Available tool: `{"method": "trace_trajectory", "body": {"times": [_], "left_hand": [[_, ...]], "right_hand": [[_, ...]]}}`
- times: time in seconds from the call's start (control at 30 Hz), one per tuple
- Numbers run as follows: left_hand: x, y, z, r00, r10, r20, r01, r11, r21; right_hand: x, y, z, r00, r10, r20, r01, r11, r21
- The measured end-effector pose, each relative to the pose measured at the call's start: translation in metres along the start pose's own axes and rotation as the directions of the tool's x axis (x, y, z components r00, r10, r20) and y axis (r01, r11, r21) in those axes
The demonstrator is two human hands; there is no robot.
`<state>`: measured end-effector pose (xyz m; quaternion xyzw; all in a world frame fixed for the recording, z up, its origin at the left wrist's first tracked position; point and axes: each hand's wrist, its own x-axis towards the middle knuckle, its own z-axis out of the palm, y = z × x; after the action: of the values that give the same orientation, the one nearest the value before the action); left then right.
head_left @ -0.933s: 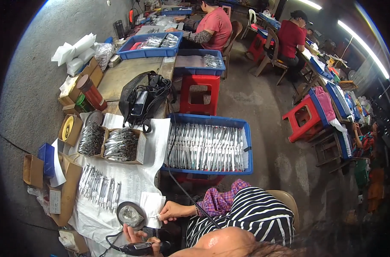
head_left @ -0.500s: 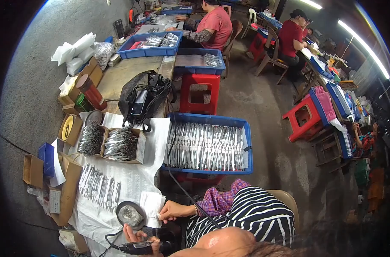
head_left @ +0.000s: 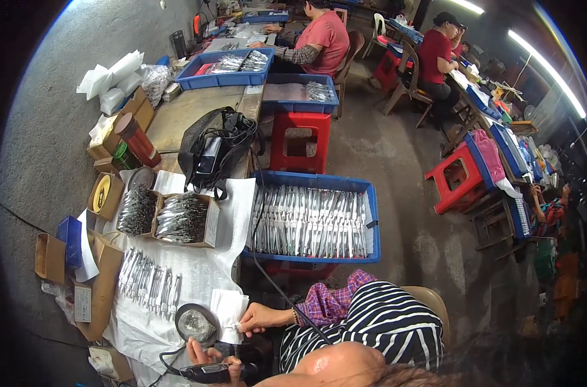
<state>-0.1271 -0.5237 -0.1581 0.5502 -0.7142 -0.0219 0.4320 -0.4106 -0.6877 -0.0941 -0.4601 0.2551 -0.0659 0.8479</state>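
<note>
My right hand [head_left: 262, 318], in a plaid sleeve, is closed in a pinch at the edge of a small stack of white sheets [head_left: 229, 303] on the bench. My left hand [head_left: 203, 355] sits lower and to the left, its visible fingers raised and apart. A black corded device [head_left: 206, 373] hides part of its palm. Just beyond those fingers is a round dark dish [head_left: 182, 315] holding a grey, stone-like lump [head_left: 198, 326]. A row of slim silver tools [head_left: 150, 282], tweezers-like and banded in white, lies past the dish.
Two cardboard boxes [head_left: 211, 222] hold more slim tools. A blue tray [head_left: 375, 219] filled with banded tools stands right of the bench. A black mesh bag [head_left: 209, 145], a brown tumbler [head_left: 137, 140] and cartons line the bench. A black cable [head_left: 267, 271] crosses the view. Co-workers [head_left: 325, 39] sit farther back.
The fingers of my left hand have shifted slightly and drawn in a little. My right hand keeps its place. A co-worker at the back right has raised a hand near a cap.
</note>
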Motion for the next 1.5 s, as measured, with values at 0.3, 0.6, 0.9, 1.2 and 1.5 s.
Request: {"method": "trace_trajectory", "body": {"times": [0.3,0.6,0.9,1.2,1.5], "left_hand": [[0.043,0.048,-0.001,0.998,0.067,0.006,-0.068,0.995,0.068],[0.062,0.059,-0.019,0.975,0.205,0.091,-0.222,0.939,0.263],[-0.010,0.027,-0.019,0.876,-0.461,0.142,0.463,0.720,-0.517],[0.042,0.071,-0.004,0.874,-0.465,0.142,0.457,0.686,-0.567],[0.047,0.071,-0.003,0.902,-0.419,0.103,0.403,0.735,-0.545]], "right_hand": [[0.008,0.009,0.001,0.999,-0.046,0.028,0.045,0.999,0.019],[0.011,0.010,0.004,0.998,-0.054,0.021,0.054,0.999,-0.001],[0.014,0.003,0.008,0.998,-0.041,0.052,0.042,0.999,-0.023],[0.005,0.010,0.001,0.998,-0.067,0.001,0.067,0.998,0.004],[0.005,0.006,0.003,0.998,-0.057,0.013,0.057,0.998,-0.023]]}}
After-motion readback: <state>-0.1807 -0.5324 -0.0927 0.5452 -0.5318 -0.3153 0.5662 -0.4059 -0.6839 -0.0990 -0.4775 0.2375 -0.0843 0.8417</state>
